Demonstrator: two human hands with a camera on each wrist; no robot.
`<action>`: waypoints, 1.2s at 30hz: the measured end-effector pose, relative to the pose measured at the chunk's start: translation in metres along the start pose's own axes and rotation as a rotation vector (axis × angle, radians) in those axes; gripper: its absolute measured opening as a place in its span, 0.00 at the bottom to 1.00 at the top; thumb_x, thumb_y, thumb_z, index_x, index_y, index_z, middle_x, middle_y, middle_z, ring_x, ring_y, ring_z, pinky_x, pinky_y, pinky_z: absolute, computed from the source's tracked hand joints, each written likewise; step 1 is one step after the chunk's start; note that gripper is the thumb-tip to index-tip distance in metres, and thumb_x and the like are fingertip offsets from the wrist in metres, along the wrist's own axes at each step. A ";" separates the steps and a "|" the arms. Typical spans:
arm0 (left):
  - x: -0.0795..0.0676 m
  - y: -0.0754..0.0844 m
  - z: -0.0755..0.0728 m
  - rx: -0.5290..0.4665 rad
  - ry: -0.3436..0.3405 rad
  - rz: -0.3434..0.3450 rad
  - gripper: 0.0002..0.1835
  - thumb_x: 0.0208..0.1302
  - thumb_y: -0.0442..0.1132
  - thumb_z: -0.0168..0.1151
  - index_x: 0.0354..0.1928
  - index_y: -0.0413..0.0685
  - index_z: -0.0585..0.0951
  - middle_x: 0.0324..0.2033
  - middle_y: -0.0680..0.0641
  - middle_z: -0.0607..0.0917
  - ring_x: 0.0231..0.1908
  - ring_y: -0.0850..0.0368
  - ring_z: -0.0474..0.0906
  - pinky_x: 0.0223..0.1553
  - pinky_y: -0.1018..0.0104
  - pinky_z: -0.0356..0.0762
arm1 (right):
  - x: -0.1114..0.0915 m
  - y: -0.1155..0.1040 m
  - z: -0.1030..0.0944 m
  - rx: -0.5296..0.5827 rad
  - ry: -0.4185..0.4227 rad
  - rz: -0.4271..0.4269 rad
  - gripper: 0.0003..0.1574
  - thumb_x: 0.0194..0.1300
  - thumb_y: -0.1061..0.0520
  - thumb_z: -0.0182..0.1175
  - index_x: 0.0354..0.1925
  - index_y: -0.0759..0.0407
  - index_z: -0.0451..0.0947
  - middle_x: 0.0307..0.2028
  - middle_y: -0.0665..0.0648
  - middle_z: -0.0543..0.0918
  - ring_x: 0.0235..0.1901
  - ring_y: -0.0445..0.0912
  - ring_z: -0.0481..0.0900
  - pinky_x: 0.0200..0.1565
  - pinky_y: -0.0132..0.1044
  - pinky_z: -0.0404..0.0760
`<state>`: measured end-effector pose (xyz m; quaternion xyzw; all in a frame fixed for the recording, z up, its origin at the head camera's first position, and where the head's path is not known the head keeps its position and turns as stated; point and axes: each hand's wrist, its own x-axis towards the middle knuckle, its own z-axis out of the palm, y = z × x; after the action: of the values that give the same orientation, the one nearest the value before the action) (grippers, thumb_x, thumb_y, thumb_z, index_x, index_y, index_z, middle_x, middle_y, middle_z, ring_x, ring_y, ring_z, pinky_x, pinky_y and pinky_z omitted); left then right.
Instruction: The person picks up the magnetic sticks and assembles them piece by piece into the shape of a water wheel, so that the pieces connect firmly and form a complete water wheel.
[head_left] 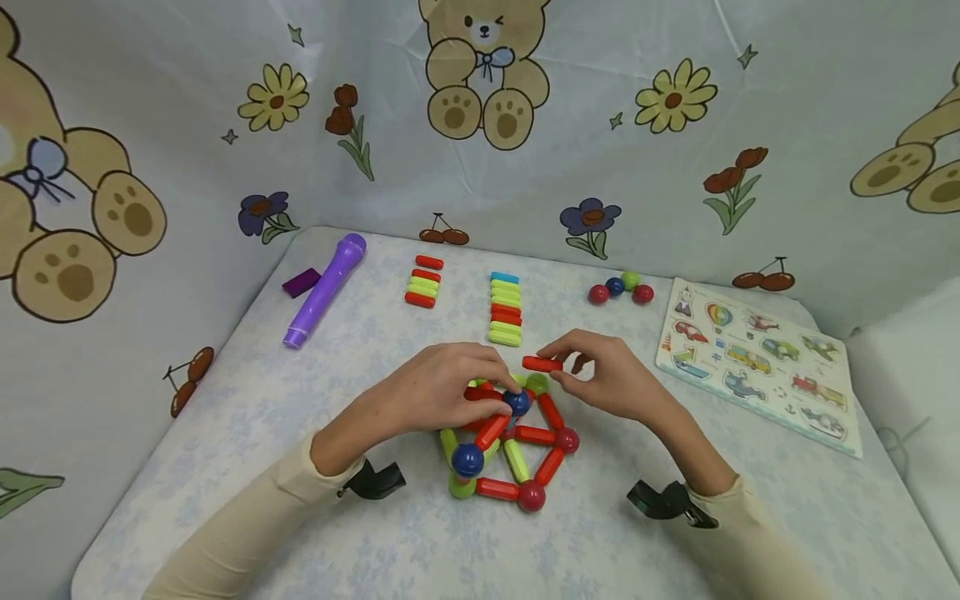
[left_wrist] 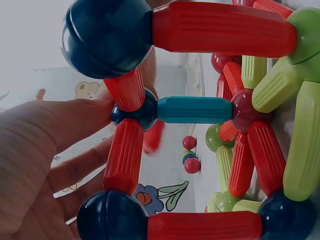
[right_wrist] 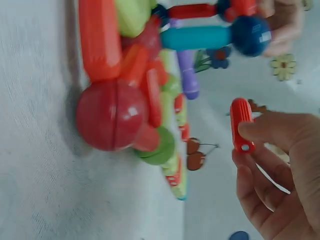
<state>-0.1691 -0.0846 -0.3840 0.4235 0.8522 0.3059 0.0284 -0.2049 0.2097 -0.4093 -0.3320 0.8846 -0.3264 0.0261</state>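
Note:
On the table stands a structure of magnetic building sticks and balls, with a flat ring of red sticks [head_left: 497, 489] and balls in front and a raised part behind. My left hand [head_left: 448, 387] pinches a blue ball [head_left: 516, 402] at the top of it. In the left wrist view, that blue ball [left_wrist: 134, 111] joins red sticks and a blue stick [left_wrist: 195, 110]. My right hand [head_left: 609, 375] pinches a loose red stick [head_left: 542, 364] between thumb and fingertips. The right wrist view shows this red stick [right_wrist: 241, 125] apart from the structure.
Behind the structure lie a row of loose sticks [head_left: 506, 310] and a smaller group [head_left: 423, 283]. Several loose balls [head_left: 616, 287] sit at the back right, beside a picture board [head_left: 757, 367]. A purple microphone-shaped toy [head_left: 325, 292] and a dark purple block [head_left: 302, 283] lie at the left.

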 end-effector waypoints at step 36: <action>0.001 0.005 0.004 -0.002 -0.007 -0.088 0.11 0.70 0.44 0.76 0.51 0.54 0.92 0.48 0.55 0.91 0.50 0.55 0.86 0.50 0.65 0.84 | 0.046 0.025 0.008 0.064 -0.031 -0.050 0.17 0.70 0.64 0.73 0.56 0.58 0.87 0.50 0.57 0.90 0.50 0.49 0.88 0.50 0.47 0.89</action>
<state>-0.1648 -0.0795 -0.3841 0.3866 0.8696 0.3039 0.0452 -0.2533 0.1917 -0.4227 -0.3583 0.8644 -0.3501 0.0423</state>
